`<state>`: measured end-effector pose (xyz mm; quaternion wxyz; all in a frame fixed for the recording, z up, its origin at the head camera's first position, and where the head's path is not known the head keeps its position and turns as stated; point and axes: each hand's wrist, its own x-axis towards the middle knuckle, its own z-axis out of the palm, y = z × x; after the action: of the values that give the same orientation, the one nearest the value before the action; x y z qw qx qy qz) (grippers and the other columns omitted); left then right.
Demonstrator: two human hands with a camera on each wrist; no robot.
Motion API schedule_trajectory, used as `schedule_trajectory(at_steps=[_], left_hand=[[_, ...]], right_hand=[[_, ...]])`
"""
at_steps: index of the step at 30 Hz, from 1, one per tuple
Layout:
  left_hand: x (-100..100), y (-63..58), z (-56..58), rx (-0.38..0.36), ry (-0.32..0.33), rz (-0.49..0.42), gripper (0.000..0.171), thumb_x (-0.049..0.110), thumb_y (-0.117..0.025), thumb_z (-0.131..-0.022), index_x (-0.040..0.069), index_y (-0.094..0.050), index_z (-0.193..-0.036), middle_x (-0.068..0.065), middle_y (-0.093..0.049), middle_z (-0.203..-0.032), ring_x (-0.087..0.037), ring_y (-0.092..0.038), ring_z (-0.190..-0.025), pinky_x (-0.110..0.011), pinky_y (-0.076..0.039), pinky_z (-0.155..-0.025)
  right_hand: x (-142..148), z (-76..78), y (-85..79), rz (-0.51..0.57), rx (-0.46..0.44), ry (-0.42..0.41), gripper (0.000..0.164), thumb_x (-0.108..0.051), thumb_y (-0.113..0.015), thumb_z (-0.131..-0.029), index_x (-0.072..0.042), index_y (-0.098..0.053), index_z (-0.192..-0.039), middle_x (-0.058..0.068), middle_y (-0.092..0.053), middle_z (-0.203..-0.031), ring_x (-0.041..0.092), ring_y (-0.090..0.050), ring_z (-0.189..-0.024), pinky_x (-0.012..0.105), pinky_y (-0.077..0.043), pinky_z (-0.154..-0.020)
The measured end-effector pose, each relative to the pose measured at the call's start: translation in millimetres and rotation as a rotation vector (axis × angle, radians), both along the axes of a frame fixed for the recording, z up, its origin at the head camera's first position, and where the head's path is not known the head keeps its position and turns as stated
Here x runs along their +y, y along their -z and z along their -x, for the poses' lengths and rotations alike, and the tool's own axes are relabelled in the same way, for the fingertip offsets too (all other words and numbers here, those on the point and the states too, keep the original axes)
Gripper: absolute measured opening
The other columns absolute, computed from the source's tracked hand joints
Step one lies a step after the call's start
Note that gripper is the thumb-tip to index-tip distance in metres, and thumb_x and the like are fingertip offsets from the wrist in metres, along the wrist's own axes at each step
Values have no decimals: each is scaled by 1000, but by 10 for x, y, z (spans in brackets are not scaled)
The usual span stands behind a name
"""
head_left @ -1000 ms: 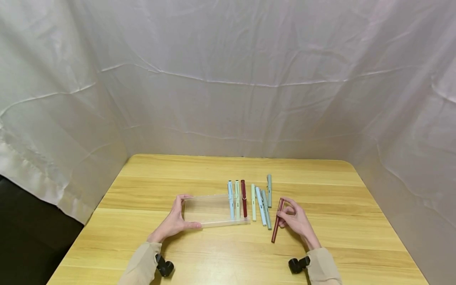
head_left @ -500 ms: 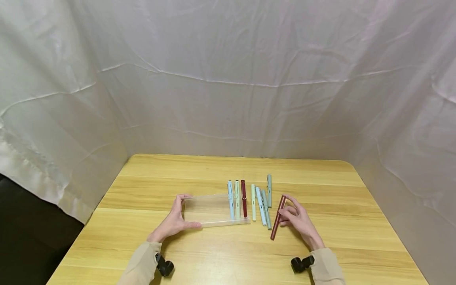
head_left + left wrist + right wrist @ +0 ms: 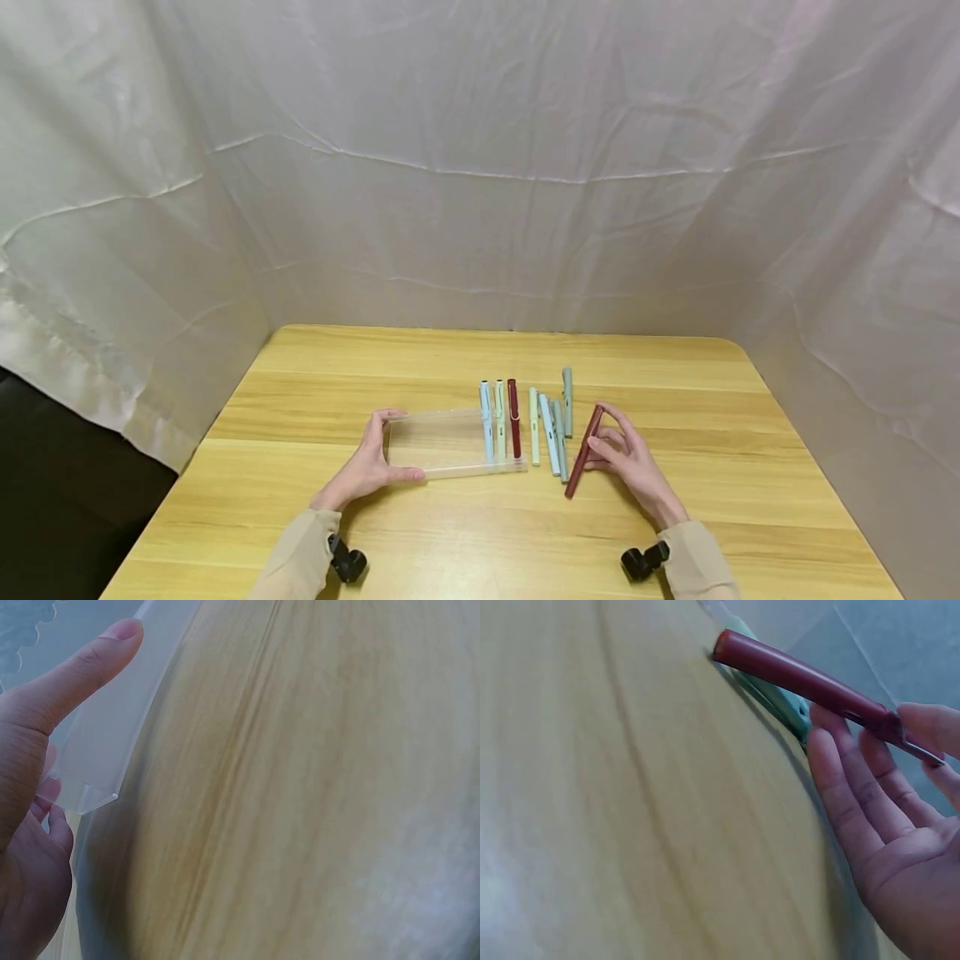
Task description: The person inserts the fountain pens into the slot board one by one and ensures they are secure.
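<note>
My left hand (image 3: 366, 468) grips the left end of a clear plastic pen rack (image 3: 457, 472), thumb on its front wall; the left wrist view shows the rack's wall (image 3: 112, 742) and a scalloped edge. On its right part lie a light blue pen (image 3: 487, 421), a light green pen (image 3: 500, 421) and a dark red pen (image 3: 513, 419), side by side. Between thumb and fingers, my right hand (image 3: 632, 468) holds another dark red pen (image 3: 582, 454), slanted; its clip shows in the right wrist view, near the fingertips (image 3: 821, 746).
Just right of the rack lie a pale green pen (image 3: 534, 425), a light blue pen (image 3: 550, 433) and a grey-green pen (image 3: 560, 442), close together. Another grey-green pen (image 3: 567, 400) lies behind them. The wooden table (image 3: 480, 542) is bounded by pale curtains (image 3: 480, 233).
My right hand has shifted slightly away from me and right, its red pen tilting further, lower end leftward. The nearer grey-green pen's lower end has moved slightly left. My left hand stays put.
</note>
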<state>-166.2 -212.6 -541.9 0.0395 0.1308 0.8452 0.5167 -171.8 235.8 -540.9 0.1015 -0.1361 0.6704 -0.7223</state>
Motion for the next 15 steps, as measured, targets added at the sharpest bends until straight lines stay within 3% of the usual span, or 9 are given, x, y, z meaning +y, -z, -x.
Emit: schedule_trajectory(at_steps=[5, 10, 15], left_hand=[[5, -4, 1, -12, -5, 3, 107, 26, -95, -65, 8, -26, -144, -21, -25, -154, -45, -16, -153, -64, -12, -126], [11, -3, -3, -17, -6, 3, 106, 26, -95, -65, 7, -26, -144, -21, -26, -154, -45, -16, -152, -64, -12, -126], [12, -3, -12, -1, -11, 10, 106, 27, -95, -65, 6, -27, -143, -21, -28, -153, -45, -19, -152, -64, -13, -126]], right_hand=[[-63, -10, -66, -10, 21, 23, 71, -6, -53, -103, -13, -14, -161, 6, -61, -110, 20, -74, -89, 42, -64, -87], [-136, 7, -147, 23, 92, 25, 69, -3, -54, -102, -17, -19, -160, 8, -59, -110, 21, -73, -87, 50, -63, -86], [-225, 35, -202, 40, 177, 45, 69, 3, -54, -100, -6, -18, -158, 8, -60, -108, 19, -73, -84, 53, -62, -83]])
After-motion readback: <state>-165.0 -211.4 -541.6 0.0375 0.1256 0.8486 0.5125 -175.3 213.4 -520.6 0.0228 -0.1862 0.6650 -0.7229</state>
